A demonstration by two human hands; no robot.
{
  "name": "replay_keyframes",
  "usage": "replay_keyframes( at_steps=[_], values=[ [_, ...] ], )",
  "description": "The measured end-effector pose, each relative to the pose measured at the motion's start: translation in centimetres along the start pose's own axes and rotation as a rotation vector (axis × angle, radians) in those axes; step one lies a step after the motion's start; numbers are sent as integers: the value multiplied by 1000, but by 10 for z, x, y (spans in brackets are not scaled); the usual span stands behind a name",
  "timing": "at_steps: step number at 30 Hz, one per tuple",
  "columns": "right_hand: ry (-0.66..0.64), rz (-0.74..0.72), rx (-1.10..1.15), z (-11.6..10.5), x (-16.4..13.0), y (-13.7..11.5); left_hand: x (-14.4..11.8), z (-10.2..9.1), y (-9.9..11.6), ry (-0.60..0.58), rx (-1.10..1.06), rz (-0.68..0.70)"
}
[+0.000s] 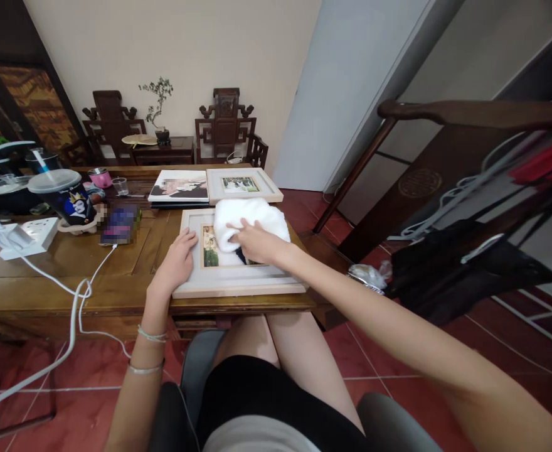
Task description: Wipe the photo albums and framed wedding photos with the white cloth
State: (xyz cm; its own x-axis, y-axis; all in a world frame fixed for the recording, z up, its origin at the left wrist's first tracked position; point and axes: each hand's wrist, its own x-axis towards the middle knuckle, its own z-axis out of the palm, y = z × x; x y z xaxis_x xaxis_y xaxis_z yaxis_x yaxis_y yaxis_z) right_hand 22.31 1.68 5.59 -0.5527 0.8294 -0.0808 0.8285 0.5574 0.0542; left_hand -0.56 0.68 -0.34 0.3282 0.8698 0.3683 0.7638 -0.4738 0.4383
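Note:
A light wood picture frame (pixel 238 290) lies flat near the table's front edge, a photo with a gold border behind its pane. My left hand (pixel 175 263) holds the frame's left side, fingers bent over the border. On the upper right part of the pane sits a folded white towel (pixel 252 216), covering much of the photo. My right hand (pixel 252 242) is closed on the towel's near side and presses it against the pane; some of its fingertips sink into the cloth.
Behind are a second picture frame (pixel 269 188) and a photo panel (pixel 163 188). To the left are a phone (pixel 120 226) on a white cable, a lidded dark cup (pixel 71 201) and a power strip (pixel 31 238). A wooden chair (pixel 398 182) hung with clothes stands right.

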Motion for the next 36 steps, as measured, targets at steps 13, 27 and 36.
replay_keyframes(
  at_steps=[13, 27, 36],
  values=[
    [-79, -183, 122, -13, -47, -37, 0, 3, -2, 2, 14, 13],
    [44, -113, -5, -10, 55, -51, 0, -7, 15, 102, -136, -6],
    [-165, -346, 103, -37, -47, -62, -4, -8, 20, 80, -197, -81]
  ],
)
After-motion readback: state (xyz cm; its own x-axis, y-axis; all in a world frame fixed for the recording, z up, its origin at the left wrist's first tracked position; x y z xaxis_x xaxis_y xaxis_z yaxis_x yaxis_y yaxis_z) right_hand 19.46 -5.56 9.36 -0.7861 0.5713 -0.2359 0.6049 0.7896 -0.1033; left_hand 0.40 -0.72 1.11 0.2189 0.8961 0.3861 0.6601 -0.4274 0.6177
